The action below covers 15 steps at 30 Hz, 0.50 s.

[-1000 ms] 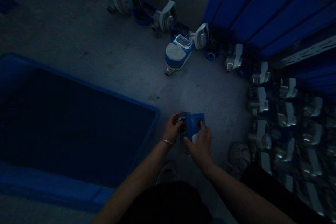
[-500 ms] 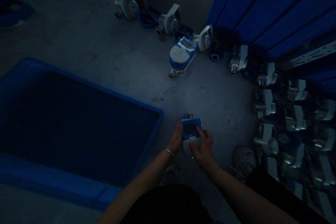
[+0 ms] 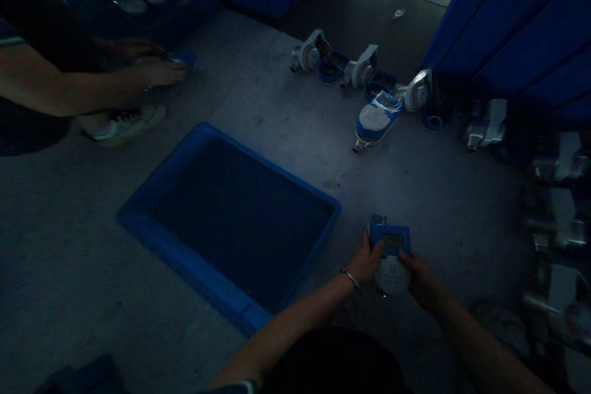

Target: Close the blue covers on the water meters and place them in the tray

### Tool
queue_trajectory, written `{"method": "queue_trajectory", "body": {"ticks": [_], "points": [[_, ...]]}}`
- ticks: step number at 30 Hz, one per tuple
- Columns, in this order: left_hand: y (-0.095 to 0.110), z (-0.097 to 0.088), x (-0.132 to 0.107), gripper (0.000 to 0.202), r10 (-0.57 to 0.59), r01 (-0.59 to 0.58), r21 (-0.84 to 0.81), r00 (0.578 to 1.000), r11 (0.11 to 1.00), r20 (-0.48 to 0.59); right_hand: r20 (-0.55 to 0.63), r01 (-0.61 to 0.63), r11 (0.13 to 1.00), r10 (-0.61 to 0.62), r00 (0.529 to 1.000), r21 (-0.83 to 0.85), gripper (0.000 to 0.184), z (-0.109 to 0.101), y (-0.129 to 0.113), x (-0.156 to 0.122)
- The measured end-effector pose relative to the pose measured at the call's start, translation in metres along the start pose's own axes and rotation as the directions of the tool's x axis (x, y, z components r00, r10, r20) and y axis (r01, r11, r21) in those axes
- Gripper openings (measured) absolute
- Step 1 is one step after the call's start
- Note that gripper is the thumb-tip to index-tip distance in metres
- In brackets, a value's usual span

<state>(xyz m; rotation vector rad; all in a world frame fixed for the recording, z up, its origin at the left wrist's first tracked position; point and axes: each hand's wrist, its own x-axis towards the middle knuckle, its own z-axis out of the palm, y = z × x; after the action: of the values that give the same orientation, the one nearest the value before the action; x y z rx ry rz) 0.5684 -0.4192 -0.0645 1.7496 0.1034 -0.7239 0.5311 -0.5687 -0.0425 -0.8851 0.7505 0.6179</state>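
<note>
I hold a blue and white water meter (image 3: 390, 253) over the grey floor with both hands. My left hand (image 3: 365, 260), with a thin bracelet at the wrist, grips its left side, thumb on the blue top. My right hand (image 3: 419, 277) grips its right side. The meter's display faces up. A large blue plastic crate (image 3: 194, 258) lies on the floor just to the left of my hands.
Another assembled meter (image 3: 375, 122) lies further away, with several open meter bodies (image 3: 310, 55) in a row behind it. More meter parts (image 3: 556, 209) crowd the right side under blue crates (image 3: 517, 18). At the upper left another person's hand (image 3: 157, 71) reaches toward the floor.
The meter has turned display-up and is now gripped at both sides. The view has swung left and up, bringing the whole crate and another person into sight.
</note>
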Motion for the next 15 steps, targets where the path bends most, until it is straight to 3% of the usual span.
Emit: {"method": "queue_trajectory", "body": {"ticks": [2, 4, 7, 10, 12, 13, 15], "points": [[0.011, -0.015, -0.016, 0.066, 0.038, -0.038, 0.001, 0.999, 0.999, -0.006, 0.008, 0.016, 1.0, -0.016, 1.0, 0.016, 0.064, 0.016, -0.005, -0.012], [0.032, -0.043, -0.034, 0.069, 0.079, -0.078, 0.012, 0.997, 0.997, -0.028, 0.014, 0.056, 0.998, -0.057, 0.998, 0.037, 0.067, 0.046, -0.011, -0.028], [0.072, -0.107, -0.06, 0.071, 0.073, -0.081, -0.075, 0.992, 0.994, -0.105, 0.085, 0.114, 0.991, -0.12, 0.989, 0.075, 0.072, 0.117, -0.017, -0.043], [0.096, -0.178, -0.073, 0.06, -0.118, 0.074, -0.318, 0.985, 0.945, -0.122, 0.185, 0.081, 0.98, -0.115, 0.976, 0.183, 0.075, 0.194, -0.005, -0.028], [0.091, -0.216, -0.065, 0.057, -0.265, 0.214, -0.382, 0.96, 0.899, -0.088, 0.214, 0.049, 0.98, -0.092, 0.973, 0.195, 0.069, 0.23, 0.012, 0.003], [0.081, -0.229, -0.055, 0.054, -0.329, 0.28, -0.396, 0.943, 0.874, -0.058, 0.158, 0.048, 0.982, -0.078, 0.984, 0.185, 0.066, 0.24, 0.021, 0.023], [0.055, -0.244, -0.027, 0.05, -0.443, 0.426, -0.366, 0.896, 0.827, 0.041, 0.082, 0.078, 0.993, -0.085, 0.993, 0.085, 0.067, 0.237, 0.031, 0.064]]}}
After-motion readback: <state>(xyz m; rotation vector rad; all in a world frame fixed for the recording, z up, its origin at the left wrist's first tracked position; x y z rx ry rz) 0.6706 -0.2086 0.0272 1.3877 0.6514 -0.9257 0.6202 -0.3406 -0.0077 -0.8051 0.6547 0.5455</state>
